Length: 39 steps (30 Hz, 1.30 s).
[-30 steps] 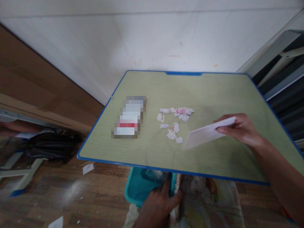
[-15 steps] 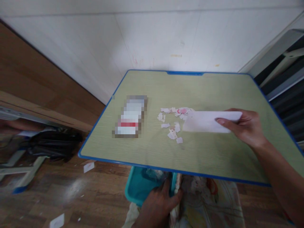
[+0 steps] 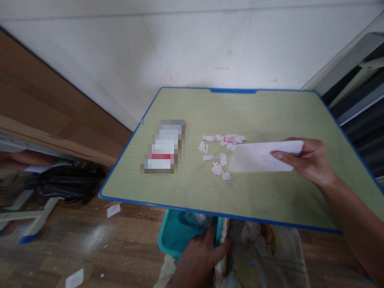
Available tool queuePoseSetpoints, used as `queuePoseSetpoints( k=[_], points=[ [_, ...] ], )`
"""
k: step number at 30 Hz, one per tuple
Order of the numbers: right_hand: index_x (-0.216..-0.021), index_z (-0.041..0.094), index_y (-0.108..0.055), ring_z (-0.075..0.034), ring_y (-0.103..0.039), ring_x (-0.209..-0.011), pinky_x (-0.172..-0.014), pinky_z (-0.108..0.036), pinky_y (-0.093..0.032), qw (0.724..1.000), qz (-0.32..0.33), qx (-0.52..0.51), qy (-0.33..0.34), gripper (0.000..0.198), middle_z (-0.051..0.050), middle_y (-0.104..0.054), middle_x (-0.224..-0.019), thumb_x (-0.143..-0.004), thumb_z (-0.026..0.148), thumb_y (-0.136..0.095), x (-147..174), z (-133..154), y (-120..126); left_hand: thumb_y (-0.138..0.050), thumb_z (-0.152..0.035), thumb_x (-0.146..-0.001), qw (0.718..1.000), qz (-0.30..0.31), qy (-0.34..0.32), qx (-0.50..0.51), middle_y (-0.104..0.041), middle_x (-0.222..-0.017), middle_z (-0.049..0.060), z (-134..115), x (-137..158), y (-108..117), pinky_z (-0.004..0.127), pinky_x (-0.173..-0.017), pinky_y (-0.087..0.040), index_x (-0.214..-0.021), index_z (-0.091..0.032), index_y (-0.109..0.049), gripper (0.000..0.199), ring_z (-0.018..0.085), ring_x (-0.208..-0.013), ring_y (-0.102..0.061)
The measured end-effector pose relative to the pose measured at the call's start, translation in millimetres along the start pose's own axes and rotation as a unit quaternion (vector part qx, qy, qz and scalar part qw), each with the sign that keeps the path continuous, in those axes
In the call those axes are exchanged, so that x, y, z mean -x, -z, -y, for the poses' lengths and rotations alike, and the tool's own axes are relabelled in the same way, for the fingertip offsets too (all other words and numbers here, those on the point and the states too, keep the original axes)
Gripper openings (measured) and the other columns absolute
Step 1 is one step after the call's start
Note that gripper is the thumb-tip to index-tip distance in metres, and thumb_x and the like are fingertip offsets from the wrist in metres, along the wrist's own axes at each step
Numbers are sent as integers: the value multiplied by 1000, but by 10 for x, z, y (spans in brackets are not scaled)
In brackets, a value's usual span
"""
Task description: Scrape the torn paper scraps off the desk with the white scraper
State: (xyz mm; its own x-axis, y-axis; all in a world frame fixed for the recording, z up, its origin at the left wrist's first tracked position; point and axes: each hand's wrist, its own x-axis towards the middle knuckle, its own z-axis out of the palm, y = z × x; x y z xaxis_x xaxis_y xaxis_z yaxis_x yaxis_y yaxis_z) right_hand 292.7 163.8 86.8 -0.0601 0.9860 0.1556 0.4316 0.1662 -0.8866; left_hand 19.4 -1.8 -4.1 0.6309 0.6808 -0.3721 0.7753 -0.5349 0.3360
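Observation:
My right hand (image 3: 312, 160) is closed on a flat white card (image 3: 264, 157), thumb on top, held tilted just above the table. The card's left end is close beside scattered torn paper scraps (image 3: 231, 139), some with pink and red marks. More scraps (image 3: 218, 167) lie nearer the table's front edge. Below that edge, my left hand (image 3: 201, 252) grips the right rim of a teal plastic bin (image 3: 168, 240), its fingers partly over the side. Some clear plastic lies in the bin.
A phone-like object (image 3: 163, 146), pixelated, lies on the left of the blue-edged table (image 3: 270, 116). A patterned cloth (image 3: 264, 260) with scraps on it is right of the bin. Paper pieces (image 3: 113, 211) and a black bag (image 3: 69, 182) are on the floor. Another person's limb (image 3: 21, 160) shows far left.
The white card has tilted so that more of its face shows, and its near edge has dropped slightly. My left hand stays on the bin rim; the scraps lie as before.

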Motion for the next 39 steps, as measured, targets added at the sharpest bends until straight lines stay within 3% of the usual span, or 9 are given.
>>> queuePoseSetpoints(
  k=[9,16,19,22,25,28,31,39],
  points=[
    [-66,31,-61,-10,-47,-46,-39,-23,-35,999,27,6,-20,8,5,-57,-56,-61,25,-62,21,75,-17,-46,-5,-64,1000,-10,-3,1,-33,-118,15,5,-8,1,35,-64,-42,-120,-32,-22,66,25,-82,-50],
    [-68,23,-60,-7,-44,-42,-35,-19,-33,999,36,30,-2,7,5,-55,-53,-61,25,-63,14,71,-14,-46,-6,-65,1000,-8,-8,-1,-32,-118,15,-8,-6,24,36,-63,-42,-121,-32,-22,65,26,-82,-50],
    [-70,22,-60,-5,-41,-39,-33,-16,-29,996,38,73,45,9,6,-53,-50,-61,23,-63,39,103,2,-46,-4,-63,1000,-1,-1,-5,-35,-115,14,-8,-5,18,35,-63,-42,-120,-32,-22,68,25,-80,-50],
    [-73,24,-60,-4,-40,-37,-34,-17,-29,978,26,149,142,13,7,-54,-50,-61,19,-63,95,177,18,-46,-4,-61,1000,1,2,-6,-33,-117,13,-5,-9,15,35,-65,-41,-119,-31,-23,68,25,-82,-50],
    [-79,27,-59,-6,-48,-42,-40,-19,-35,950,15,218,224,21,6,-61,-61,-61,16,-62,152,254,36,-45,-4,-63,1000,4,2,-8,-30,-120,14,-5,-11,19,35,-65,-41,-121,-32,-20,69,25,-83,-49],
    [-83,29,-57,-10,-56,-55,-49,-21,-40,937,11,234,260,27,4,-64,-72,-60,15,-62,185,290,65,-46,-5,-64,1000,8,7,-9,-28,-122,14,-8,-12,21,34,-64,-41,-121,-33,-19,69,26,-85,-49],
    [-83,30,-56,-11,-58,-58,-51,-21,-42,942,40,208,263,29,5,-64,-71,-59,15,-63,196,294,105,-47,-5,-63,1000,6,10,-4,-29,-121,14,-12,-13,27,35,-65,-41,-120,-33,-21,69,27,-86,-48],
    [-76,29,-60,-7,-48,-40,-37,-21,-33,945,3,241,220,18,5,-60,-58,-60,21,-63,212,278,290,-46,-7,-69,1000,17,8,-6,-33,-119,12,-19,-3,44,35,-67,-41,-120,-33,-21,62,25,-87,-48]
  ],
)
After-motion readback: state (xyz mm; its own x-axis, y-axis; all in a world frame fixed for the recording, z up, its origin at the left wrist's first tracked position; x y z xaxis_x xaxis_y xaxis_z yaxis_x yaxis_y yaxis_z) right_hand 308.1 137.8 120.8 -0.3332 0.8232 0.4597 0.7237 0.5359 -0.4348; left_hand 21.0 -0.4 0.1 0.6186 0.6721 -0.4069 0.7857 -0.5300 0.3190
